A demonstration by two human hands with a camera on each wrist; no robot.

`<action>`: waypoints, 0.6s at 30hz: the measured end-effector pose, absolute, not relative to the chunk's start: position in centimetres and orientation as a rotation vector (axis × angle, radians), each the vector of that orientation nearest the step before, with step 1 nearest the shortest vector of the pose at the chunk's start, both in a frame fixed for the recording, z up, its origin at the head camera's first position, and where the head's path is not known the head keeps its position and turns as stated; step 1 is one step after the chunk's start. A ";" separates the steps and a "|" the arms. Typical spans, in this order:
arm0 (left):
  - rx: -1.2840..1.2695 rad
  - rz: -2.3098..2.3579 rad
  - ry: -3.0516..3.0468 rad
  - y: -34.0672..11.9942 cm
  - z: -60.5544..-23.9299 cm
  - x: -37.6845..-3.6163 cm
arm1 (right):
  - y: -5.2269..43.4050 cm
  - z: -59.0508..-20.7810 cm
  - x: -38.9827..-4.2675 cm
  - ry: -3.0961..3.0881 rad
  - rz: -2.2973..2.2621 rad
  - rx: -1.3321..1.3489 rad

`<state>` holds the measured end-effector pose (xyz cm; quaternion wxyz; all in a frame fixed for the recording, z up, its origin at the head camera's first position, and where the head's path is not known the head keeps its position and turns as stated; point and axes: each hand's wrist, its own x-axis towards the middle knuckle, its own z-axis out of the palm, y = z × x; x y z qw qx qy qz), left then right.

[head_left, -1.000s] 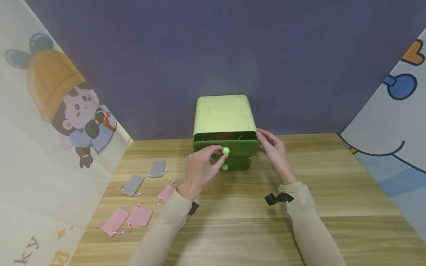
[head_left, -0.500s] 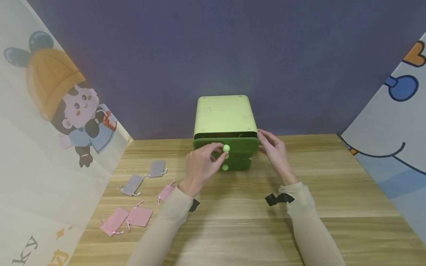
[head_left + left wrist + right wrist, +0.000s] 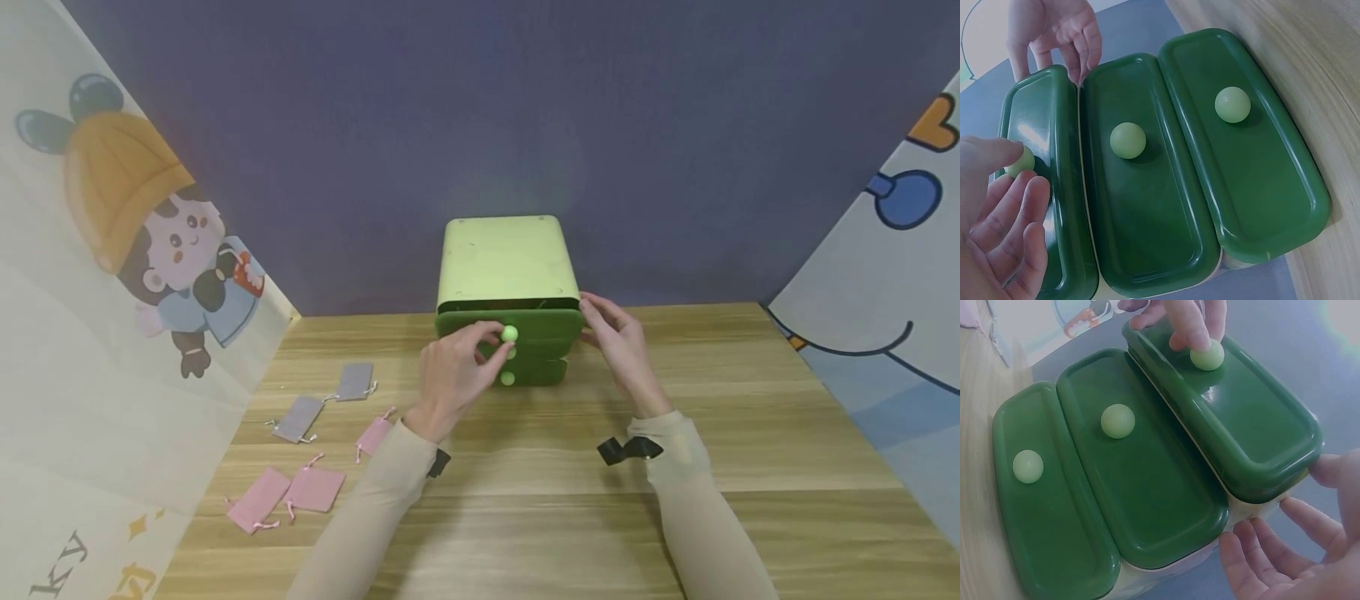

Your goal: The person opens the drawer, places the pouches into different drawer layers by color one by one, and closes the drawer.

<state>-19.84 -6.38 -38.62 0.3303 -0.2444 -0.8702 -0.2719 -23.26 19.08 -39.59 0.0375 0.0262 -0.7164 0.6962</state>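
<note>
A pale green cabinet (image 3: pixel 506 258) with three dark green drawers stands at the back of the wooden table (image 3: pixel 540 517). My left hand (image 3: pixel 483 343) pinches the round light green knob (image 3: pixel 510 334) of the top drawer (image 3: pixel 543 322); the left wrist view shows thumb and fingers around that knob (image 3: pixel 1020 161). The top drawer (image 3: pixel 1247 419) sticks out slightly past the middle drawer (image 3: pixel 1147 481) and bottom drawer (image 3: pixel 1047 519). My right hand (image 3: pixel 600 321) rests with fairly straight fingers against the cabinet's right side, by the top drawer's end (image 3: pixel 1300 478).
Two grey pouches (image 3: pixel 355 380) (image 3: pixel 298 417) and three pink pouches (image 3: pixel 373 434) (image 3: pixel 315 488) (image 3: pixel 258 498) lie on the table's left part. Cartoon panels close in both sides, and a purple wall (image 3: pixel 480 125) stands behind the cabinet.
The top drawer has slid back into the cabinet, closing the gap that showed its contents. My left hand followed it on the knob. The right hand stayed put.
</note>
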 end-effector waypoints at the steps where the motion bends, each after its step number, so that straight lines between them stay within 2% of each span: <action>1: -0.638 -0.708 -2.275 -6.4 -38.7 -19.9 | 19.1 -39.6 -23.3 -2.201 2.133 0.080; 18: -0.625 -0.753 -2.303 -6.4 -38.7 -20.0 | 19.1 -39.6 -23.3 -2.177 2.143 0.094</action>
